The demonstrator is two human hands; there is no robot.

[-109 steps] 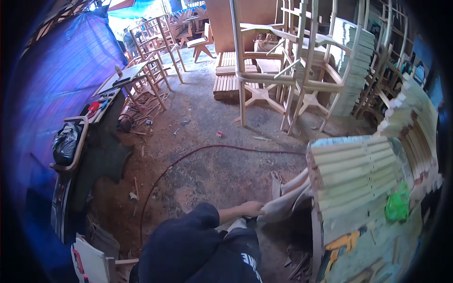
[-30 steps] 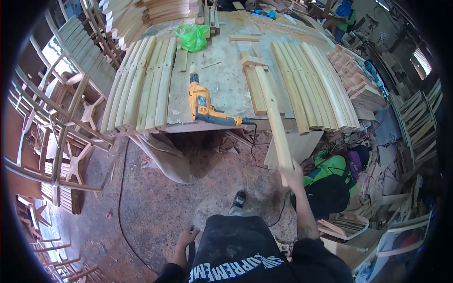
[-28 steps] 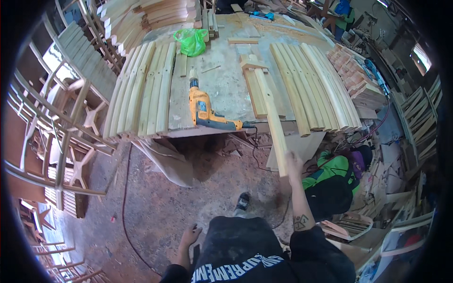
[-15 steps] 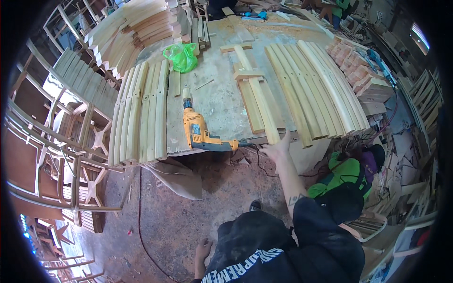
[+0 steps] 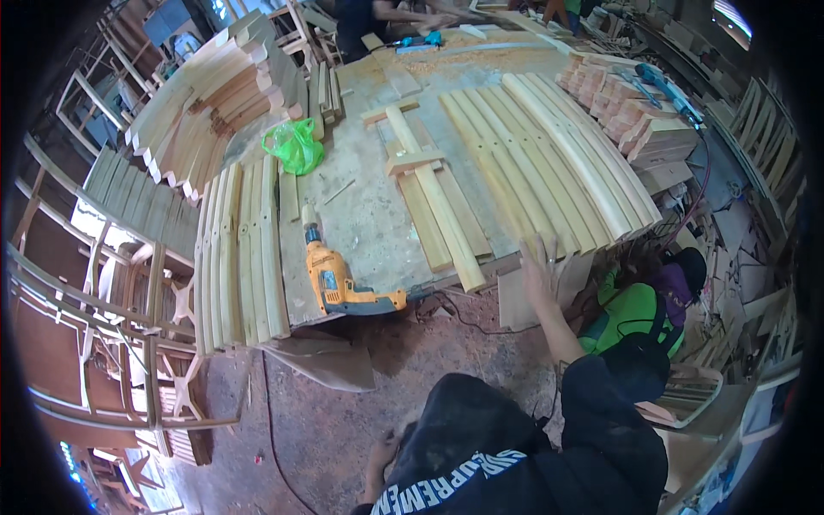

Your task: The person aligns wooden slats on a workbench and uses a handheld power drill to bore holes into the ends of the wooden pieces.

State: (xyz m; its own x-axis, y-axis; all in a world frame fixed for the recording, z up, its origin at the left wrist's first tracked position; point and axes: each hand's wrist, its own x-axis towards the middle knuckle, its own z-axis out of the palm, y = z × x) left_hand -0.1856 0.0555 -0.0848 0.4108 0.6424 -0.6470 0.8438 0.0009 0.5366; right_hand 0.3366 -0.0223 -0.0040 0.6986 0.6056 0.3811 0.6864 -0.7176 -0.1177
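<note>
My right hand (image 5: 540,273) reaches to the near end of the row of pale wooden slats (image 5: 558,163) at the right of the workbench. Its fingers are stretched out and apart at the ends of the leftmost slats, and it holds nothing I can see. Left of it, one wooden slat (image 5: 449,229) lies in a simple wooden jig (image 5: 422,221), under a short crosspiece (image 5: 415,162). My left hand (image 5: 384,450) hangs low beside my body, its fingers mostly hidden. An orange and black power drill (image 5: 330,279) lies on its side at the bench's near edge.
More slats (image 5: 242,257) lie at the left, near a green plastic bag (image 5: 293,146). Stacked wood (image 5: 215,103) stands behind them. Chair frames (image 5: 163,318) crowd the left. A person in green (image 5: 631,309) is low at the right. Another person (image 5: 365,26) works at the far side.
My right hand has left the near end of the slat in the jig and moved right to the row of slats. The view has shifted; bench things appear further left. My left hand still hangs low.
</note>
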